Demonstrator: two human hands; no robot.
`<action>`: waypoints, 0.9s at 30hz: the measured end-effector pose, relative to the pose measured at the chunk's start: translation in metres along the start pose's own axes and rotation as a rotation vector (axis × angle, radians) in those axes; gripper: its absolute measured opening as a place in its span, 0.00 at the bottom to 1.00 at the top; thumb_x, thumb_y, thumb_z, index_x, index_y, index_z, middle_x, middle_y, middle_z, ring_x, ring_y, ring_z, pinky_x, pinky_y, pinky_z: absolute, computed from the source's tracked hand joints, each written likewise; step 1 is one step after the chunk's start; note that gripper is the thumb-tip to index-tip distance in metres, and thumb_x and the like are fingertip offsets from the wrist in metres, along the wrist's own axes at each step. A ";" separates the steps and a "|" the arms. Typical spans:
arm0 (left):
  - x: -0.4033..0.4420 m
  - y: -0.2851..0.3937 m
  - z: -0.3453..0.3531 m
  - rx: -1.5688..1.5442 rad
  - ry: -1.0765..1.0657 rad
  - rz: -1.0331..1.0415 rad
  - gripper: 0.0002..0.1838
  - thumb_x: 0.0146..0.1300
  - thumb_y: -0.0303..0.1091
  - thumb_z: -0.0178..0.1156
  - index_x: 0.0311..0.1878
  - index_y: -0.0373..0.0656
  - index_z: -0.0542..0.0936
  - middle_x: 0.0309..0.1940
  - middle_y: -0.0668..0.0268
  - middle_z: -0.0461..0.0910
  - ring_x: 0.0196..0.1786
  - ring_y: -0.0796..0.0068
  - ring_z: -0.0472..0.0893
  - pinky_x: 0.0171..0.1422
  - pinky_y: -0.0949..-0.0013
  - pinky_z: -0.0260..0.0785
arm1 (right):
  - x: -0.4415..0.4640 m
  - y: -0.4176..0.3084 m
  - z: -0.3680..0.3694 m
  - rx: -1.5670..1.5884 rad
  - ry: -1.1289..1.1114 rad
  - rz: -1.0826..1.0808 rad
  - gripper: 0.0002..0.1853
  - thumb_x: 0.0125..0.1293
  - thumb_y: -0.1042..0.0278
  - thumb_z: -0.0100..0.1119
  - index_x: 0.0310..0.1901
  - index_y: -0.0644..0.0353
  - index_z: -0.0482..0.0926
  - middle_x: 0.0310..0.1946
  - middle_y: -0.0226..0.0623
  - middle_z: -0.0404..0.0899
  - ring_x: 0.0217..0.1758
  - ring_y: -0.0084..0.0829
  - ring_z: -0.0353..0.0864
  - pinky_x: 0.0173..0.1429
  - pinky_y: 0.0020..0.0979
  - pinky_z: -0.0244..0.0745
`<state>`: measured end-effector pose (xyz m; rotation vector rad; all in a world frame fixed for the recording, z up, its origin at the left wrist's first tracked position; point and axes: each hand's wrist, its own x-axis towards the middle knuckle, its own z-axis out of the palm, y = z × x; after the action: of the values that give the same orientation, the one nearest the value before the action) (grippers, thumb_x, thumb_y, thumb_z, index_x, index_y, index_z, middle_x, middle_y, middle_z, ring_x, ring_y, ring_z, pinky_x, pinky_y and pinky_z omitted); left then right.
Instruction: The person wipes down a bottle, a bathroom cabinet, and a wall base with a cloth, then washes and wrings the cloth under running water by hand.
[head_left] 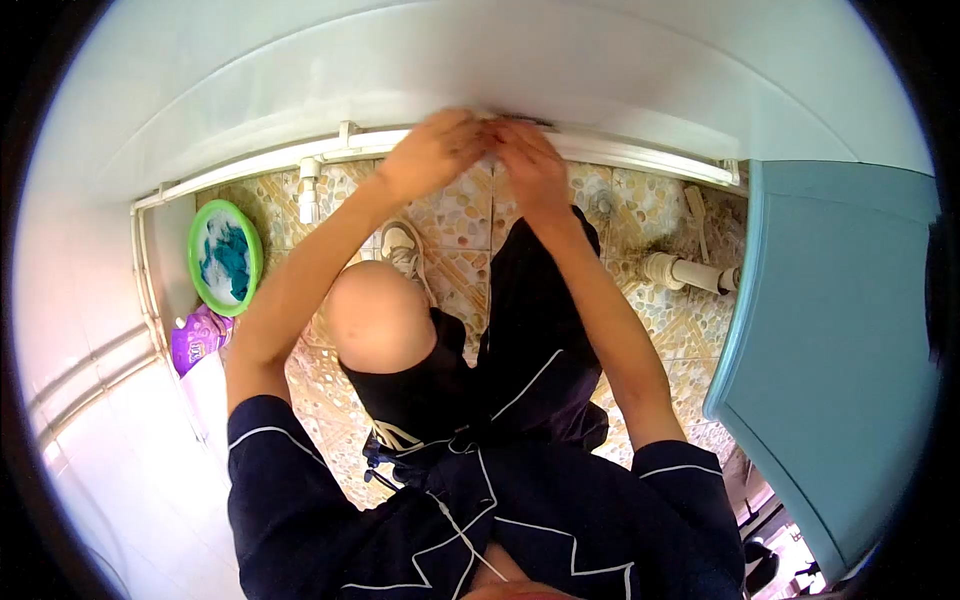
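Observation:
My left hand (pixel 440 150) and my right hand (pixel 530 165) meet at the white pipe (pixel 640 157) that runs along the foot of the wall. The fingers of both hands are bent inward and pressed close together, so whatever lies between them is hidden. Just behind my right fingers, a small dark strip (pixel 530 119) shows against the wall; I cannot make out what it is. A short white pipe fitting (pixel 309 190) hangs from the pipe, left of my left hand.
A green basin (pixel 256 262) with teal cloth (pixel 232 258) and suds stands at left, beside a purple packet (pixel 197 340). On the right are a blue-green panel (pixel 830 350) and a pale drain pipe (pixel 690 272). Patterned tiles (pixel 455 215) cover the floor.

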<state>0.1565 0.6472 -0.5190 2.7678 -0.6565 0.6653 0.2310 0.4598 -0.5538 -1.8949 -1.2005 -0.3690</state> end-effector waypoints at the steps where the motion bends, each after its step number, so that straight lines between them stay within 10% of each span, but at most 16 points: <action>1: 0.010 0.003 0.011 0.043 -0.070 0.093 0.13 0.56 0.31 0.64 0.44 0.39 0.85 0.48 0.59 0.82 0.57 0.58 0.77 0.63 0.57 0.71 | -0.008 0.012 -0.012 -0.029 0.009 0.014 0.09 0.59 0.77 0.59 0.40 0.64 0.84 0.50 0.41 0.85 0.57 0.42 0.83 0.63 0.41 0.78; 5: 0.073 0.043 0.021 0.086 -0.230 0.147 0.16 0.60 0.34 0.60 0.50 0.41 0.85 0.52 0.59 0.81 0.65 0.58 0.74 0.72 0.58 0.66 | -0.027 0.042 -0.050 -0.021 -0.052 0.059 0.10 0.62 0.75 0.57 0.44 0.63 0.84 0.52 0.42 0.84 0.59 0.43 0.82 0.65 0.41 0.77; 7: 0.100 0.056 0.008 0.206 -0.720 0.119 0.16 0.57 0.33 0.60 0.48 0.40 0.85 0.54 0.58 0.80 0.68 0.58 0.71 0.74 0.58 0.64 | -0.026 0.035 -0.052 -0.146 -0.007 0.198 0.11 0.61 0.75 0.58 0.44 0.64 0.84 0.53 0.43 0.84 0.61 0.44 0.81 0.65 0.42 0.76; 13: 0.023 0.026 0.012 0.119 -0.076 0.115 0.12 0.55 0.33 0.60 0.39 0.37 0.85 0.45 0.60 0.82 0.58 0.60 0.76 0.66 0.59 0.71 | -0.022 0.021 -0.015 -0.144 0.017 0.035 0.11 0.60 0.76 0.61 0.45 0.63 0.84 0.53 0.41 0.84 0.61 0.42 0.81 0.67 0.42 0.75; 27: -0.053 -0.018 -0.056 0.197 -0.197 -0.022 0.11 0.51 0.25 0.67 0.38 0.34 0.81 0.46 0.56 0.80 0.50 0.60 0.79 0.55 0.64 0.76 | 0.026 -0.046 0.070 0.145 0.046 -0.059 0.11 0.56 0.79 0.60 0.41 0.65 0.84 0.52 0.39 0.84 0.60 0.38 0.81 0.66 0.41 0.75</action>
<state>0.1016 0.6997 -0.4976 3.0464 -0.6280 0.4800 0.1923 0.5384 -0.5567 -1.7217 -1.2215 -0.3457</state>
